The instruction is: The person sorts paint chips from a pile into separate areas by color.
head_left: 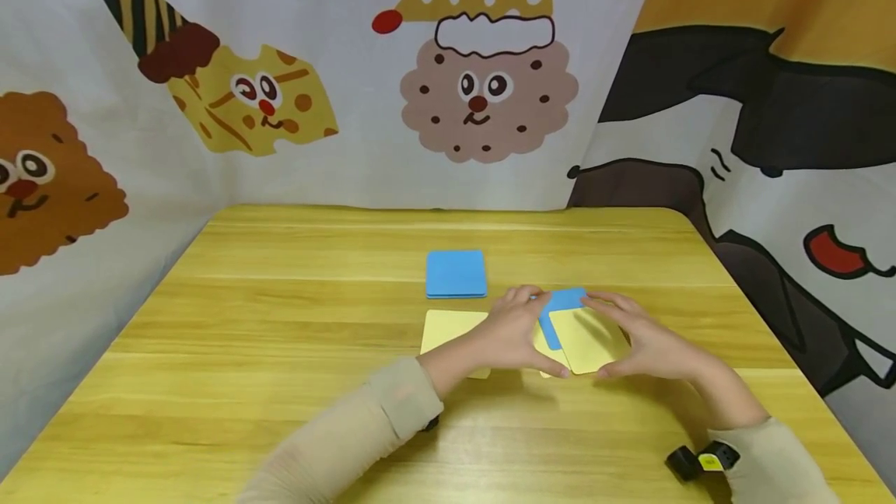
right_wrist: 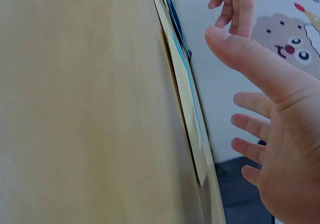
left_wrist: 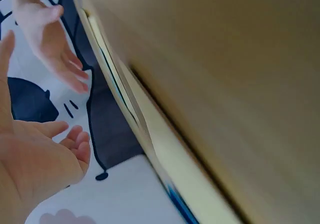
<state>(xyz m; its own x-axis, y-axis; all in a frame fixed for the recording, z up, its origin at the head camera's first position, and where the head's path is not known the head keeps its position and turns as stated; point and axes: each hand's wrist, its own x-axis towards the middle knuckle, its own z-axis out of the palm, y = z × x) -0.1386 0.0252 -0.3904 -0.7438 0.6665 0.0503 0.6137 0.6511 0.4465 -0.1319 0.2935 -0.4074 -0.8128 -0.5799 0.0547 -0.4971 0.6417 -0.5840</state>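
Beige fabric sleeves (head_left: 336, 438) lie nearest; beyond them, left hand (head_left: 512, 333) and right hand (head_left: 647, 342), fingers spread and empty, flank overlapping square yellow and blue cards (head_left: 586, 341), right of centre on the wood-grained desk (head_left: 245, 341). I judge these light, stiff, slippery: pinch opposite edges.

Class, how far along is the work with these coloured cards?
Apparently done: the blue stack lies neatly squared, apart from the yellow cardstock. In hand: the left hand and right hand flank a blue card lying partly under a yellow card. Probably left, if the aim is sorting by colour: separating those overlapping colours.
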